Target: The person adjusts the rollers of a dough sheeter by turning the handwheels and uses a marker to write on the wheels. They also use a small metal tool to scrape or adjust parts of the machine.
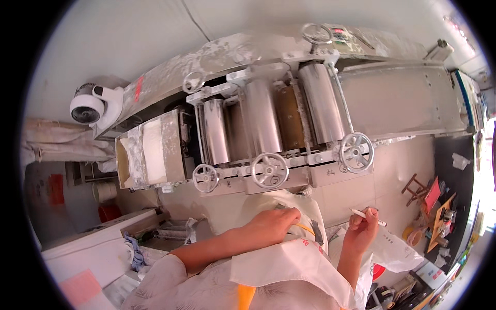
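In our right hand (363,226) we pinch a slim white pen (357,212) between thumb and fingers, holding it in the air on our side of the roller machine's (318,157) near edge, its tip angled up and left toward the big handwheel (356,152) farthest right along that edge. Our left hand (279,221) sits with fingers curled over pale material (316,211) in front of us, beside a yellow band (305,228), and we cannot tell whether it grips anything; near the machine's left end, we see a trough (175,165) holding white stuff.
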### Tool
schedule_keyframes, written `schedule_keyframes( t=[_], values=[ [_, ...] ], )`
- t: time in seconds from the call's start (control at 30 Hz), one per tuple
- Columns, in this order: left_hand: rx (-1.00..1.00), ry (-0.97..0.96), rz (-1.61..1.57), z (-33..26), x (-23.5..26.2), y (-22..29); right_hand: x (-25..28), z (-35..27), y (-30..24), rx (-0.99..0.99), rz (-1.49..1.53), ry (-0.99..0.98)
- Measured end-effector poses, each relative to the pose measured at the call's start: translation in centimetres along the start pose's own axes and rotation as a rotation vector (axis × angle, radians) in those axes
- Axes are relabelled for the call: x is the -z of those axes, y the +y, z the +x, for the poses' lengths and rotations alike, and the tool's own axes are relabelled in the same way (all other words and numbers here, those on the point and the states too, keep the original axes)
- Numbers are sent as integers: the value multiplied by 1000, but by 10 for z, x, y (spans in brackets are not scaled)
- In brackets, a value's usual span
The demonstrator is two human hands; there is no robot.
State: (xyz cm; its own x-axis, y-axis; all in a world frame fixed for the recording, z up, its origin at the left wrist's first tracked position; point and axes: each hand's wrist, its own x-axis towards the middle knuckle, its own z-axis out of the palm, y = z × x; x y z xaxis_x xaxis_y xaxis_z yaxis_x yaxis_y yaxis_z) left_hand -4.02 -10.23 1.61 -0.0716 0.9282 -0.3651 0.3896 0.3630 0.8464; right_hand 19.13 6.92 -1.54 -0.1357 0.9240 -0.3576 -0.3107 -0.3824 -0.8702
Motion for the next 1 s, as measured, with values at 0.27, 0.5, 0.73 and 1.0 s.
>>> schedule_keyframes(
  t=[0.27,0.5,0.73,1.0],
  values=[
    [-33,-5,-75,-40,14,-20,-35,-15,-20,102,49,-220],
    [-171,71,-356,-75,70,-25,-82,12,-77,248,25,-418],
    [-133,646,-700,-74,96,-29,-141,99,-123,318,-72,-676],
    [108,1111,-614,-12,105,8,-223,252,-141,201,-174,-960]
  ],
)
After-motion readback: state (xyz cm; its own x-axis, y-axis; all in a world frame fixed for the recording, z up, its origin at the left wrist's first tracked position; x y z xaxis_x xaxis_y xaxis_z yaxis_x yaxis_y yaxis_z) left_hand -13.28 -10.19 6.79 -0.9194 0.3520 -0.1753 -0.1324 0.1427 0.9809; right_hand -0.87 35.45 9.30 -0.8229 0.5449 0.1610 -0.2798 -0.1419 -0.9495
